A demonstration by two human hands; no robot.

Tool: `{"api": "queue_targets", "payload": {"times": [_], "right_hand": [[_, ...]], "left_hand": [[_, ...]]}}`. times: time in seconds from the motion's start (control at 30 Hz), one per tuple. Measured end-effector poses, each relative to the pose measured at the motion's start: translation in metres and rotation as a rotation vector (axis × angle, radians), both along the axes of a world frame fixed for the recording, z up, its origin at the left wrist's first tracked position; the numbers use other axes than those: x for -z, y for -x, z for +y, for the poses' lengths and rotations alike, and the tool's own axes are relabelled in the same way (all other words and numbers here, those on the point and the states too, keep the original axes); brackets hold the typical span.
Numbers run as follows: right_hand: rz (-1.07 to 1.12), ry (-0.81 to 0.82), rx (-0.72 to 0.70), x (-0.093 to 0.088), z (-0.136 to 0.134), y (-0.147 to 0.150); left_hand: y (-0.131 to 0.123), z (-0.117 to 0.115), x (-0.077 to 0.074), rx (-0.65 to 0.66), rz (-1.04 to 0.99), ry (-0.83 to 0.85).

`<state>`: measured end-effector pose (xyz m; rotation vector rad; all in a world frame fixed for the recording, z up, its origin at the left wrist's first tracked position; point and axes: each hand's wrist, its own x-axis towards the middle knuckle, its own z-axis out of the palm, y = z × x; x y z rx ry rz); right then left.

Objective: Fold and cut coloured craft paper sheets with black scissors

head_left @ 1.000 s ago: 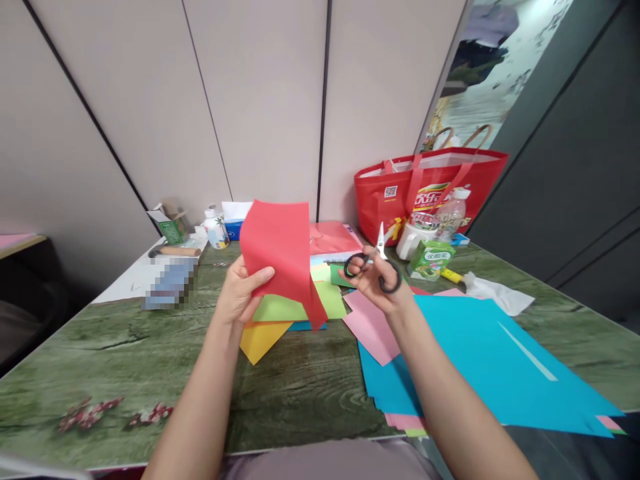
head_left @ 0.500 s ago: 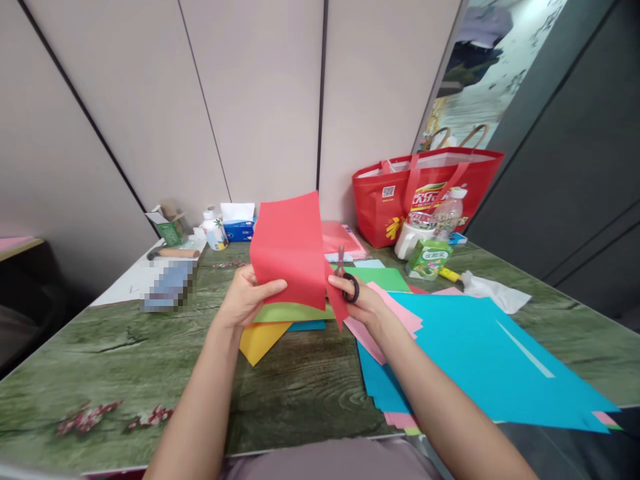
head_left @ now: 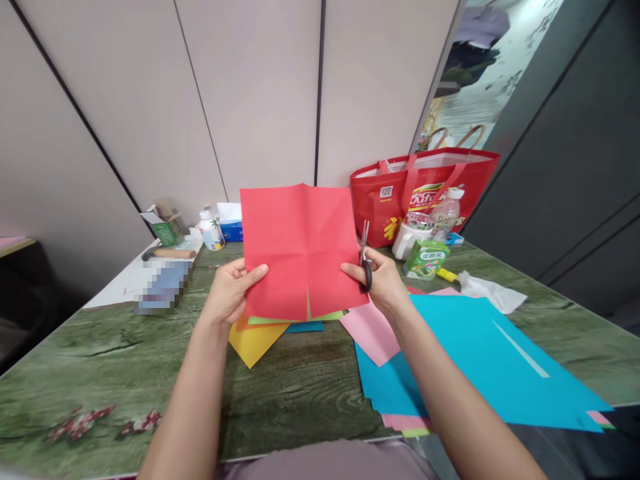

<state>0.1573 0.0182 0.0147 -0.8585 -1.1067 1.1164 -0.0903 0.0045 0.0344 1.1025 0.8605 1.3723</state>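
Note:
I hold a red square of paper (head_left: 300,247) upright above the table, spread flat toward me. It shows fold creases and a short slit up from the middle of its bottom edge. My left hand (head_left: 227,293) pinches its lower left edge. My right hand (head_left: 380,283) pinches its lower right edge and also grips black-handled scissors (head_left: 365,257), blades pointing up beside the sheet.
Yellow (head_left: 253,343), green, pink (head_left: 370,330) and large blue sheets (head_left: 475,353) lie on the green wood-patterned table (head_left: 125,373). A red shopping bag (head_left: 425,187), bottle, green carton (head_left: 425,259) and white tissue (head_left: 493,293) stand at the back right; small boxes and a tissue box (head_left: 231,223) at back left.
The red paper, folded and held only by my left hand, has been spread flat. My right hand with the scissors came in from the right and took hold of its right edge.

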Motion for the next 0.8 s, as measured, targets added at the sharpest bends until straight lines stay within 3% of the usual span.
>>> {"api": "queue_targets", "payload": {"times": [0.13,0.27,0.33,0.43,0.53,0.6,0.7,0.8], "right_hand": [[0.0,-0.081,0.101,0.001,0.006,-0.007],[-0.042,-0.147,0.17,0.002,0.012,-0.007],[-0.078,-0.17,0.145,0.001,0.013,-0.006],[-0.18,-0.204,0.12,0.001,0.019,-0.015],[-0.434,-0.263,0.189,0.012,0.032,-0.043],[-0.719,-0.253,0.364,0.027,0.042,-0.07],[-1.219,-0.031,0.573,0.057,0.053,-0.109],[-1.423,0.132,0.591,0.085,0.054,-0.134]], "left_hand": [[-0.001,-0.001,-0.003,-0.093,-0.004,-0.017],[0.002,-0.001,-0.004,0.012,0.007,-0.008],[0.004,0.0,-0.002,0.089,0.02,0.013],[0.006,0.004,0.004,0.101,0.007,0.027],[0.005,0.006,0.007,0.039,-0.026,0.032],[0.004,0.006,0.006,0.005,-0.044,0.039],[0.002,0.005,0.003,-0.009,-0.061,0.057],[0.0,0.003,0.002,-0.013,-0.058,0.064]]}}
